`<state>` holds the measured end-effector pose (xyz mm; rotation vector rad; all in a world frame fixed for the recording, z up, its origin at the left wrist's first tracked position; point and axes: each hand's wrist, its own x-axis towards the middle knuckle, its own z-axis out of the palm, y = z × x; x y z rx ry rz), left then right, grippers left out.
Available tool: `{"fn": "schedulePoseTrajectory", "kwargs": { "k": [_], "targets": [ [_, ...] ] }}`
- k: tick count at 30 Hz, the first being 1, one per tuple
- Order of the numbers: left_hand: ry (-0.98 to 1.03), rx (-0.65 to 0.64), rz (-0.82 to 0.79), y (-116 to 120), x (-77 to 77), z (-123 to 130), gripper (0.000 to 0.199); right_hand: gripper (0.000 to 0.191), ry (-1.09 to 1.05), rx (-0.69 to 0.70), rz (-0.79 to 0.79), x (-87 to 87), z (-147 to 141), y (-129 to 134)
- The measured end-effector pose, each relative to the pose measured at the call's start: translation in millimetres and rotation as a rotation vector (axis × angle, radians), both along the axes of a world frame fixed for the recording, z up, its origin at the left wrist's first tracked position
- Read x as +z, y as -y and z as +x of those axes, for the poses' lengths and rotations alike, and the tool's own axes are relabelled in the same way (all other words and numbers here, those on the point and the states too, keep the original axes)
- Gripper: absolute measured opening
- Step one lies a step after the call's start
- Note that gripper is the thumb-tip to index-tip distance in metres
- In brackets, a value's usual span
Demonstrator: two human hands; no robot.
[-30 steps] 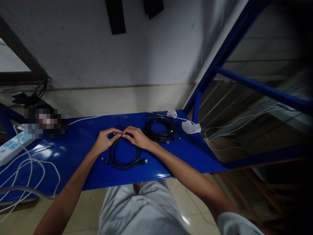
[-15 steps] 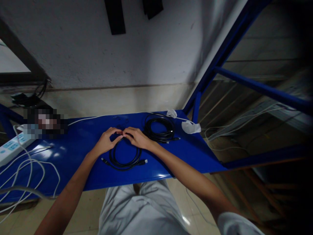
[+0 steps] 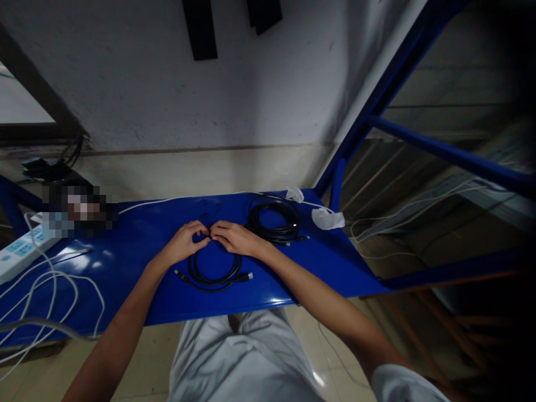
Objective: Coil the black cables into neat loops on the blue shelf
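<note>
Both hands (image 3: 238, 238) pinch at the nearer black coil (image 3: 208, 281)

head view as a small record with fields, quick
left hand: fingertips at far edge of nearer black cable coil
right hand: fingertips beside the left's, same edge
grip: too small to make out
coil ends: two, one each side
second black coil: right of the nearer one
surface: blue tabletop
far left: white power strip
</note>
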<state>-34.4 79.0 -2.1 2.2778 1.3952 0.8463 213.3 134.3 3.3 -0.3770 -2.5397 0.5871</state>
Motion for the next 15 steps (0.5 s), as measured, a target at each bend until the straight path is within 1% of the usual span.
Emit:
{"fn": "schedulePoseTrajectory", "kwargs": {
  "k": [3,6,10,15],
  "targets": [
    [0.042,0.005,-0.046,1.7,1.6,1.5,0.008,0.019,0.028,-0.009,0.037,2.4,0.9,1.0],
    [0.078,0.042,-0.062,3.7,2.5,2.6,0.011,0.019,0.023,-0.025,0.053,5.3,1.4,1.1],
    [0.103,0.077,-0.005,4.5,2.7,3.1,0.013,0.018,0.004,-0.038,0.061,7.6,1.7,-0.1],
    [0.121,0.081,0.042,5.5,4.0,4.0,0.012,0.017,-0.010,-0.037,0.066,7.5,0.9,-3.1]
  ]
}}
